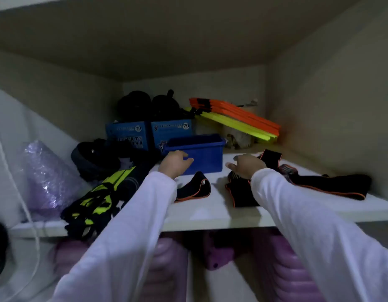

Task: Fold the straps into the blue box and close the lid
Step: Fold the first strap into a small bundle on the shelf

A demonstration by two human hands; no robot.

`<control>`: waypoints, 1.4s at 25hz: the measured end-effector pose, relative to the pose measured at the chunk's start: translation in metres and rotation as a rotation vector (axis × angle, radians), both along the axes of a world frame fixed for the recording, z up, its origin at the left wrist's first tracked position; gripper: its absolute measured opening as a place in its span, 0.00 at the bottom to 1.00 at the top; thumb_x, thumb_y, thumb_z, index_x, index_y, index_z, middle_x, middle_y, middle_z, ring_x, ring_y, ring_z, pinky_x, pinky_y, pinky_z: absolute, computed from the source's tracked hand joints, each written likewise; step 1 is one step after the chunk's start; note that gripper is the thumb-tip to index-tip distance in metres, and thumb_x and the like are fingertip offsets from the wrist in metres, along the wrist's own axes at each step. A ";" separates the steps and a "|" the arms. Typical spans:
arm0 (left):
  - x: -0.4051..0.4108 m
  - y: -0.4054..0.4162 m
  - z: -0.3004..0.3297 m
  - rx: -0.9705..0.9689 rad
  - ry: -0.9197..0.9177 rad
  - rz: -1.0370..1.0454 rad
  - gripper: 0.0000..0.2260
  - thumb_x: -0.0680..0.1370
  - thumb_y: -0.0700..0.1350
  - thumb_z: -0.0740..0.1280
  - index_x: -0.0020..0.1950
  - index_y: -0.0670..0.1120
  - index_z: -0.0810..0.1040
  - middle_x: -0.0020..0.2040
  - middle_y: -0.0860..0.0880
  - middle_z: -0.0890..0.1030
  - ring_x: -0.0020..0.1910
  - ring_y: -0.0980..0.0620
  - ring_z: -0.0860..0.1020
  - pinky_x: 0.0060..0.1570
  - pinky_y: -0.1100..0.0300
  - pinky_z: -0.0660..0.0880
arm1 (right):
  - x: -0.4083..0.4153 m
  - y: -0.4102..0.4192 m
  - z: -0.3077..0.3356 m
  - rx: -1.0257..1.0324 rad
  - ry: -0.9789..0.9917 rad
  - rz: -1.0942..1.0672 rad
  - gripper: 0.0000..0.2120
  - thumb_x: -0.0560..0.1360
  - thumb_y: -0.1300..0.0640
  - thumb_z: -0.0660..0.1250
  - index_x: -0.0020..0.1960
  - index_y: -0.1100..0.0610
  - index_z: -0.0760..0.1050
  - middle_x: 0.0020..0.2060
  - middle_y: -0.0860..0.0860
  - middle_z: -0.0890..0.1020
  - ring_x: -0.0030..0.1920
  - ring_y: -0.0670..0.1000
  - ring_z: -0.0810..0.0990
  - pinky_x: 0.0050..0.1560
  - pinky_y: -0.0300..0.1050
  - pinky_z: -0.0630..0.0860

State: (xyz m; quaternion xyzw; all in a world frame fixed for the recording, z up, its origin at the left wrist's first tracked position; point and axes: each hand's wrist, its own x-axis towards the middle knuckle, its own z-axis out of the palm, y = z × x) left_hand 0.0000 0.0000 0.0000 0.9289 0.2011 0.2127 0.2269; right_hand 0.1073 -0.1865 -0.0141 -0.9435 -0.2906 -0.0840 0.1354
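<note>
Shelf (210, 212): blue box (201, 155) stood open at mid-depth, probably for loading. Black straps (328, 184) lie spread right and front, none inside visibly. Left hand (174, 163) is laid against box front, fingers loosely curled, likely steadying. Right hand (246, 165) is held above straps, fingers relaxed, nothing gripped.

I can't see inside the blue box (197, 156); its wall hides the contents. My left sleeve (132, 216) covers one end of the nearest strap (194, 188), and my right hand (247, 165) covers part of another strap (241, 192). Print on the blue cartons (149, 134) behind is too blurred to read fully. The purple items (212, 253) under the shelf are smeared and cut off.
</note>
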 end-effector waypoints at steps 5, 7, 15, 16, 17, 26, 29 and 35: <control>-0.023 0.015 -0.054 0.000 0.145 0.062 0.16 0.77 0.49 0.63 0.59 0.41 0.80 0.61 0.43 0.80 0.61 0.44 0.76 0.58 0.58 0.71 | -0.029 0.018 -0.032 -0.093 0.093 0.171 0.25 0.80 0.48 0.56 0.72 0.60 0.65 0.68 0.58 0.72 0.68 0.57 0.72 0.66 0.48 0.69; -0.031 0.019 -0.068 0.011 0.174 0.058 0.12 0.77 0.46 0.63 0.48 0.41 0.82 0.49 0.42 0.82 0.52 0.44 0.78 0.47 0.58 0.70 | -0.038 0.027 -0.038 -0.093 0.099 0.224 0.23 0.80 0.50 0.57 0.71 0.60 0.65 0.68 0.58 0.73 0.67 0.57 0.72 0.66 0.49 0.69; -0.041 0.018 -0.081 0.070 0.189 0.016 0.08 0.74 0.42 0.62 0.42 0.42 0.80 0.43 0.41 0.81 0.48 0.42 0.79 0.40 0.60 0.66 | -0.049 0.042 -0.050 0.026 0.094 0.251 0.18 0.78 0.54 0.59 0.67 0.58 0.67 0.59 0.57 0.77 0.59 0.57 0.77 0.55 0.48 0.72; -0.042 0.017 -0.081 0.090 0.193 0.009 0.09 0.74 0.41 0.62 0.45 0.41 0.81 0.46 0.41 0.82 0.50 0.42 0.79 0.41 0.61 0.65 | -0.049 0.042 -0.051 0.038 0.094 0.280 0.17 0.78 0.55 0.59 0.66 0.57 0.67 0.59 0.57 0.77 0.58 0.57 0.77 0.56 0.48 0.72; -0.043 0.017 -0.082 0.118 0.195 0.000 0.10 0.74 0.40 0.62 0.49 0.41 0.81 0.49 0.42 0.82 0.52 0.43 0.78 0.42 0.61 0.65 | -0.049 0.042 -0.054 0.043 0.093 0.309 0.16 0.78 0.54 0.60 0.64 0.56 0.69 0.59 0.56 0.76 0.58 0.57 0.76 0.56 0.47 0.71; -0.041 0.014 -0.082 0.458 0.264 0.028 0.15 0.77 0.46 0.60 0.60 0.44 0.79 0.56 0.42 0.78 0.58 0.42 0.74 0.55 0.53 0.70 | -0.052 0.050 -0.057 0.382 0.043 0.214 0.14 0.77 0.62 0.58 0.57 0.65 0.78 0.55 0.60 0.80 0.58 0.60 0.78 0.58 0.48 0.73; -0.039 0.016 -0.078 0.259 0.198 -0.032 0.13 0.77 0.45 0.62 0.54 0.43 0.83 0.52 0.43 0.82 0.54 0.43 0.78 0.53 0.53 0.73 | -0.053 0.055 -0.050 0.539 -0.062 0.122 0.12 0.76 0.64 0.59 0.48 0.66 0.81 0.48 0.60 0.82 0.50 0.59 0.80 0.51 0.47 0.74; -0.035 0.009 -0.055 0.141 -0.181 -0.021 0.13 0.81 0.43 0.56 0.55 0.38 0.77 0.50 0.37 0.82 0.50 0.40 0.78 0.47 0.53 0.72 | -0.056 0.054 -0.046 0.627 -0.019 0.035 0.10 0.75 0.67 0.61 0.56 0.66 0.73 0.57 0.61 0.75 0.54 0.61 0.77 0.54 0.49 0.71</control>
